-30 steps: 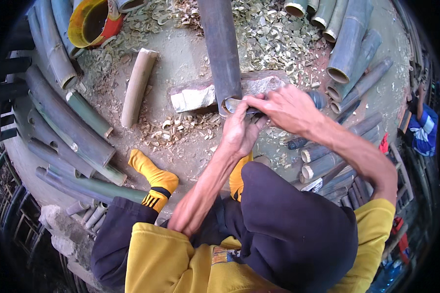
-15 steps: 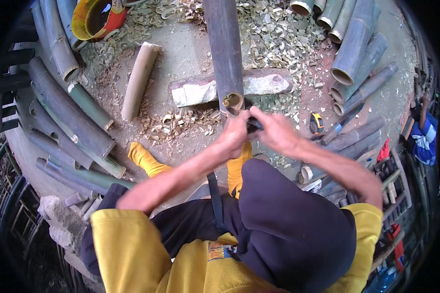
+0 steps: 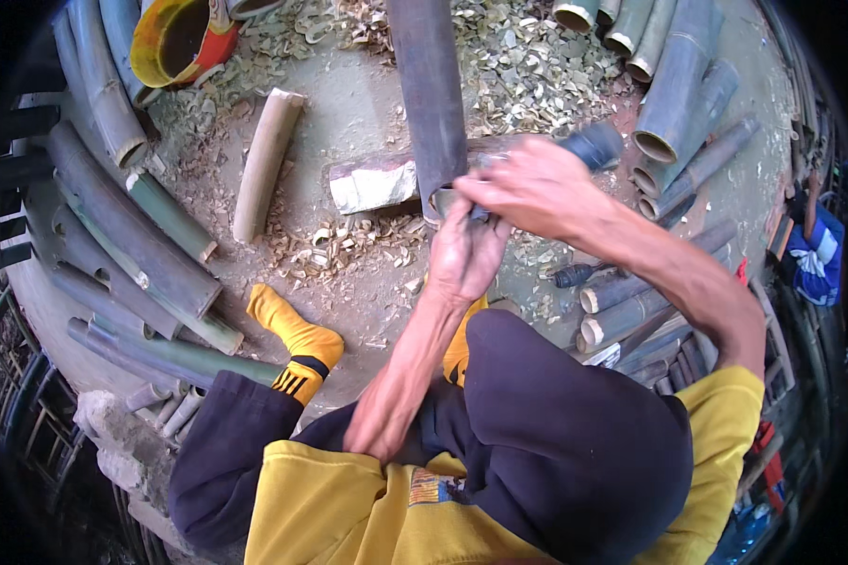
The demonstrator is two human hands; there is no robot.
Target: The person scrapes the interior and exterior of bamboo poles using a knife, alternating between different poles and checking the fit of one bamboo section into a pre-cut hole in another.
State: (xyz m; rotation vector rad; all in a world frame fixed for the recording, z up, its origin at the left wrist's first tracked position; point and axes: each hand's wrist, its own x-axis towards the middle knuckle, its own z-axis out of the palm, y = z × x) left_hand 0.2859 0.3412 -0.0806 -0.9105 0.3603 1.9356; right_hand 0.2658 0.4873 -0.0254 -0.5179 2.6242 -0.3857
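Observation:
A long dark bamboo tube (image 3: 428, 94) points toward me, its cut end just beyond my hands. My right hand (image 3: 532, 191) is closed in a fist beside that end, around a dark-handled tool (image 3: 594, 144). The tool's thick handle sticks out past the fist, blurred, and its working end is hidden. Below the tube's mouth my left hand (image 3: 467, 256) has its palm partly turned up and its thumb at the rim. The fingers curl in behind the right hand, so I cannot make out what they grip. Under the tube lies a pale-faced block (image 3: 375, 186).
Bamboo lengths lie at left (image 3: 132, 217) and right (image 3: 664, 122). A peeled bamboo piece (image 3: 269, 165) rests left of the block. Shavings (image 3: 528, 71) cover the floor. A yellow-red bucket (image 3: 151, 47) stands far left. A dark-handled object (image 3: 572, 275) lies under my right forearm.
My right hand has swung up and right, bringing the dark handle into sight beyond the fist. My left hand has turned its palm up. The right forearm now covers the yellow-black tape measure.

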